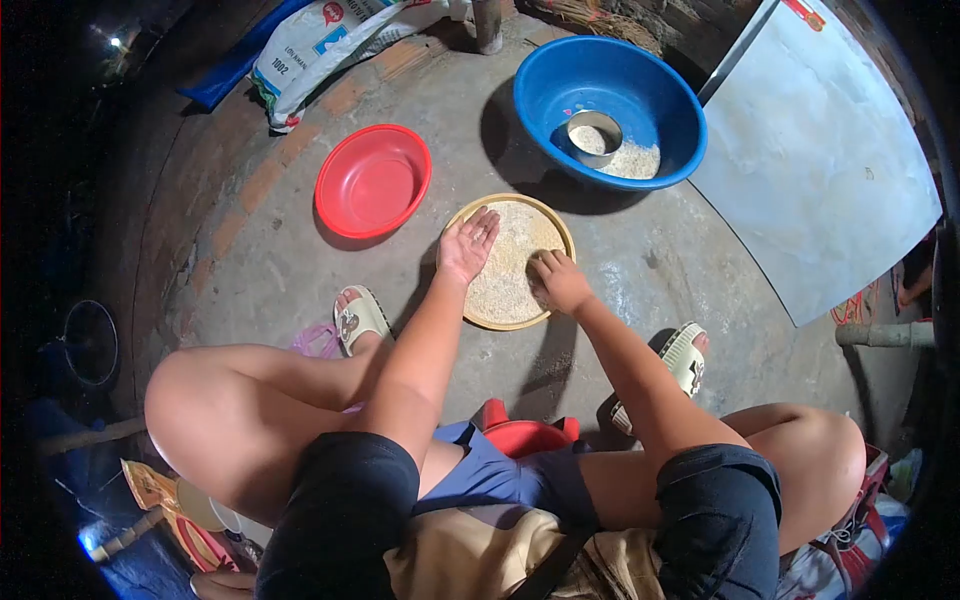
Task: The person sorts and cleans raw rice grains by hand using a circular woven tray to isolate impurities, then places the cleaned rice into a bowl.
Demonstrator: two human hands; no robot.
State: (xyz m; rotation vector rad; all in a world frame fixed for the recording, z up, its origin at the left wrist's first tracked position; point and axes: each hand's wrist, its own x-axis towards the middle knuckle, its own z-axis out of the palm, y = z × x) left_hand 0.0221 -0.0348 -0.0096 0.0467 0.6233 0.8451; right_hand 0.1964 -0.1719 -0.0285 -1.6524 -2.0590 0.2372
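A round yellow-rimmed tray (571, 240) lies on the floor between my feet, spread with pale grain (505, 285) that looks like rice. Over its left side my left hand (470, 245) is open, palm turned up and fingers stretched out; small specks may be on the palm. At the tray's right side my right hand (560, 281) reaches down to the grain with its fingers curled together. Whatever those fingertips pinch is hidden.
A red basin (372, 185) stands left of the tray. Behind it, a blue basin (545, 75) holds a metal tin (594, 138) and loose grain. A large pale sheet (820, 150) leans at right; printed sacks (325, 55) lie back left. A red stool (525, 437) is beneath me.
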